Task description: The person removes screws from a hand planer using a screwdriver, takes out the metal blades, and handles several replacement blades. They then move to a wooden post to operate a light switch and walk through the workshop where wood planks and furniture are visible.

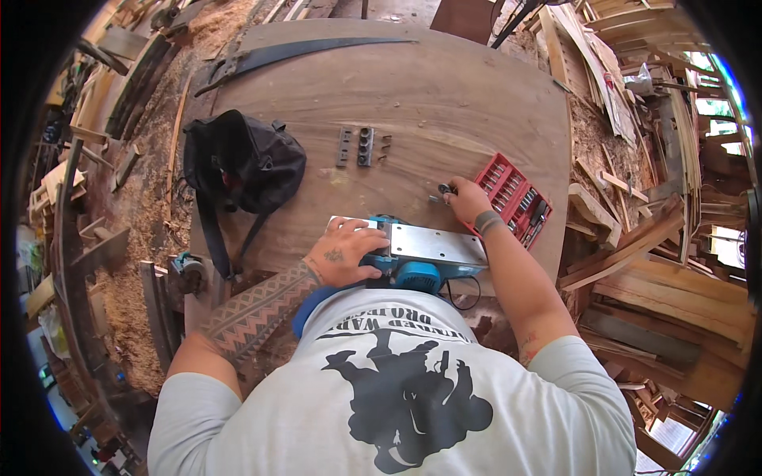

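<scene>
A blue electric planer (452, 274) lies upside down near the front of the table, its silver sole facing up. My left hand (347, 247) is laid over the planer's left end and grips it, thumb on the near side. Just beyond the planer, my right hand (470, 200) is closed on a small tool (444, 190) with a dark rounded part and a metal shank; its exact kind is partly hidden by the fingers. Beside that hand, a red case (508, 190) stands open, filled with sockets and bits. Farther away sit a slotted metal plate (344, 147), a metal bar with round holes (365, 147) and several small bolts (385, 147).
A black bag (246, 163) with straps slumps on the table's left side. A long handsaw (309, 54) lies along the far edge of the wooden table (468, 95). Wood shavings (131, 317) and stacked boards (667, 309) surround it. A dark cord (468, 305) loops by the planer.
</scene>
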